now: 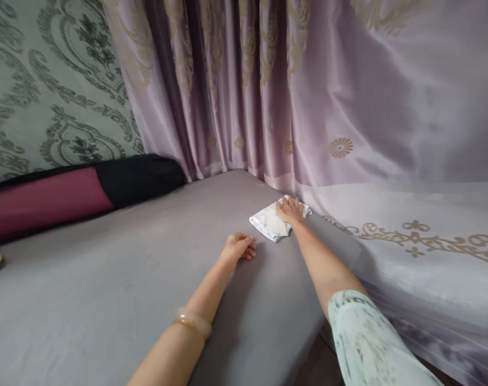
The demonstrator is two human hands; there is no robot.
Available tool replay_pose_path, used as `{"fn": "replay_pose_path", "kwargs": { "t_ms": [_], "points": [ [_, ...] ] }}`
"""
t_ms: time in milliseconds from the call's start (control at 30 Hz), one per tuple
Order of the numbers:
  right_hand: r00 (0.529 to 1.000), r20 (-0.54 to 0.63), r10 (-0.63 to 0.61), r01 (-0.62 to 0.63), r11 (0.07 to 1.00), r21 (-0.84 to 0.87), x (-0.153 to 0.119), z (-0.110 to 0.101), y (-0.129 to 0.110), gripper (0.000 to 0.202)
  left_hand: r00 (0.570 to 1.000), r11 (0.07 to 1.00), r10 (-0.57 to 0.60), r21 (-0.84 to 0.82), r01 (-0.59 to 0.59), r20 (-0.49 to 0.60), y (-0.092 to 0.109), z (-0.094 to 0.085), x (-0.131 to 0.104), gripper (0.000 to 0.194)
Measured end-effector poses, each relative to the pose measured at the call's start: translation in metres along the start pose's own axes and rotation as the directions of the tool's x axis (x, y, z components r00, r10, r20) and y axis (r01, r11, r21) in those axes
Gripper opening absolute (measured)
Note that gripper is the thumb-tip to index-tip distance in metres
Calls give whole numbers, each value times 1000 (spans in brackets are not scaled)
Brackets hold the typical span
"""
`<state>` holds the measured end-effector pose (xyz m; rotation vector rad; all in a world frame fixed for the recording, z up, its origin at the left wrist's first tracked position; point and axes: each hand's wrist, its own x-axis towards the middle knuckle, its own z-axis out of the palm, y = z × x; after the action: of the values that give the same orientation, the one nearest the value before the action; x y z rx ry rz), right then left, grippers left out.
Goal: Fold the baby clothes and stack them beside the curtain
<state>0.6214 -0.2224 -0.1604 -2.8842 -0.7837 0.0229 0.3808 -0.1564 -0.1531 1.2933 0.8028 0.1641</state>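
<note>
Green patterned wallpaper (83, 80) far left of the white cloth (263, 220), and there's the maroon-and-black bolster (103, 187) below it, across the grey sheet (107, 279)! Now the left hand (239, 246), bangle (193, 323) on its arm, nearer the camera than the cloth and just left of it, fingers loosely curled; can't tell if they hold anything. And the right hand (291, 210), fingers spread, palm down on the cloth's right part, beside the lilac curtain (328, 112)!

Pale beige bangle (193, 323); mint, grey-patterned sleeve (372, 335).
</note>
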Motion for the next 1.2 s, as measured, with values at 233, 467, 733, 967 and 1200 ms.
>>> {"fn": "replay_pose_path", "kwargs": {
  "t_ms": [233,467,733,967,1200],
  "points": [
    [1000,-2,-5,5,1000,17,-1,1,2,65,998,994,18,105,-11,-68,-3,-46,-25,7],
    [955,-77,-285,286,958,-4,-39,0,-23,60,991,974,103,211,-83,-86,-10,-98,-52,20],
    [926,67,-371,373,927,-24,-65,9,-43,58,981,959,117,273,-72,-153,-21,-142,-68,36],
    [928,144,-343,361,925,-118,-55,9,-41,62,976,952,141,295,-88,-164,-25,-171,-92,35],
    [891,-28,-453,443,881,-163,-43,12,-42,60,948,954,125,297,-35,-291,-31,-234,-120,21]
  ]
}}
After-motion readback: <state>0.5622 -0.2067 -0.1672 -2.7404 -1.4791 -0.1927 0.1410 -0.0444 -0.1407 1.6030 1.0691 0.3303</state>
